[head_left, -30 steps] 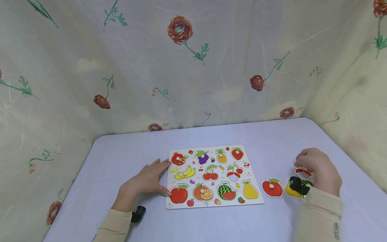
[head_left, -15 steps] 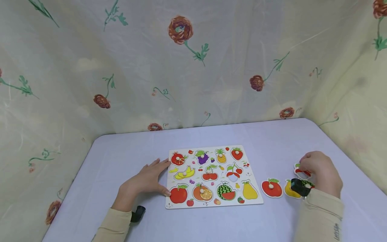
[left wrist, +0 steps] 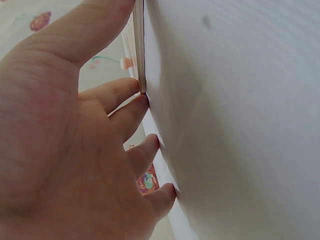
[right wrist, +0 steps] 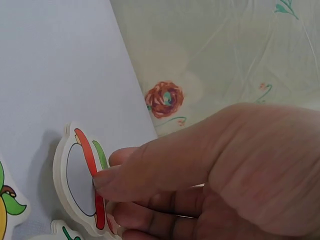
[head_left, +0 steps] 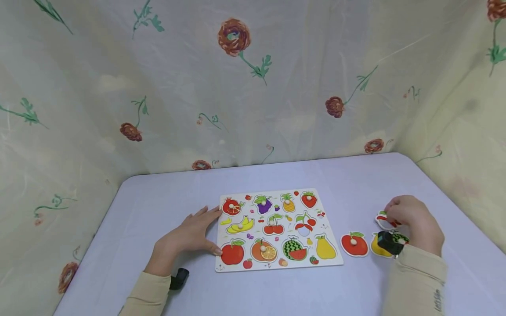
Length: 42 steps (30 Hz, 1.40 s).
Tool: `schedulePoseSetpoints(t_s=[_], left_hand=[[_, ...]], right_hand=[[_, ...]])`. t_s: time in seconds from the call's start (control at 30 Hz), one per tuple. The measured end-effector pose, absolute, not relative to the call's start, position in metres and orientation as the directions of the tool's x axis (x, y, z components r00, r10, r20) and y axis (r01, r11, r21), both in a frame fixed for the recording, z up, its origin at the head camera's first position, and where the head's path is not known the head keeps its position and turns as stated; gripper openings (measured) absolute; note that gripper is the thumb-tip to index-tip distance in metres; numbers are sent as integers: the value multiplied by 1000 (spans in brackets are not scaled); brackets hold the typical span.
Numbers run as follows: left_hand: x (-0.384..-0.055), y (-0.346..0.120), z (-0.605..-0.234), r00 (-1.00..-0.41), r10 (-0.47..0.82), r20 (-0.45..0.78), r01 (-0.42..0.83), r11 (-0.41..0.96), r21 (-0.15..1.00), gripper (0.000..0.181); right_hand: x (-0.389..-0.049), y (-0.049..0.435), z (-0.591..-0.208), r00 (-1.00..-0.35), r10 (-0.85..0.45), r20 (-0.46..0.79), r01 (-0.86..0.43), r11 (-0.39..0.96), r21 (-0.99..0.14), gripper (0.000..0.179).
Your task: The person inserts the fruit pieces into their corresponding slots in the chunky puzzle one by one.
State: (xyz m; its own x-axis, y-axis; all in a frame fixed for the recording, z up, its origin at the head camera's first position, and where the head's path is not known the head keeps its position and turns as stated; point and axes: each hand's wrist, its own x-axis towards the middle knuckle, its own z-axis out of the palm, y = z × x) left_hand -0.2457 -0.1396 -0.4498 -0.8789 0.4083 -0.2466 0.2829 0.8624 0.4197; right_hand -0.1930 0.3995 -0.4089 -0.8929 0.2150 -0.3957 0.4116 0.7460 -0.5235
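My right hand (head_left: 415,221) pinches a thin puzzle piece (right wrist: 77,177) with a pale oval, red bands and a green leaf. In the right wrist view the thumb lies over its printed face, with other fingers behind it and partly hidden. At the left edge of the white fruit puzzle board (head_left: 253,239), my left hand (head_left: 189,232) lies with fingers spread. The left wrist view shows the thumb and fingertips at the board's edge and on the tabletop. Near the right hand lie an apple piece (head_left: 359,249), a pear piece (head_left: 377,249) and a watermelon piece (head_left: 401,238).
A pale cloth covers the table (head_left: 166,195). Flower-printed curtains (head_left: 276,123) hang behind it and along both sides. Knobbed pieces such as the grapes (head_left: 263,208) and strawberry (head_left: 313,202) sit in the board. The apple (head_left: 229,256) and pear (head_left: 325,252) pictures there show no knobs.
My right hand has shifted slightly left with the pinched puzzle piece, uncovering more of the watermelon piece. My left hand stays at the board's edge.
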Motion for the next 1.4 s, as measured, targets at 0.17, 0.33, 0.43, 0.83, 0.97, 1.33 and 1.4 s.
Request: schedulePoseSetpoints(t_s=[0.17, 0.33, 0.43, 0.83, 0.97, 1.33, 1.4], left_hand=[[-245, -139, -449, -878, 411, -244, 285, 860, 423, 110], [-244, -138, -448, -881, 402, -249, 277, 866, 416, 110], [-244, -138, -447, -881, 401, -251, 275, 866, 418, 110], [-243, -139, -444, -874, 414, -252, 279, 855, 436, 110], [-243, -138, -443, -875, 412, -255, 273, 854, 443, 109], [-242, -137, -444, -879, 413, -238, 282, 853, 439, 109], [-242, -136, -442, -881, 411, -236, 282, 854, 437, 108]], right_hand=[[-196, 395, -405, -908, 170, -382, 365, 769, -525, 26], [-201, 384, -401, -909, 129, -396, 346, 764, -545, 26], [-204, 379, -401, -908, 111, -403, 339, 760, -554, 26], [-213, 361, -404, -934, -11, -357, 214, 784, -583, 24], [-218, 348, -404, -935, -33, -354, 194, 787, -586, 23], [-224, 327, -402, -933, -60, -354, 162, 809, -564, 22], [-225, 325, -401, -936, -67, -347, 150, 813, -563, 22]])
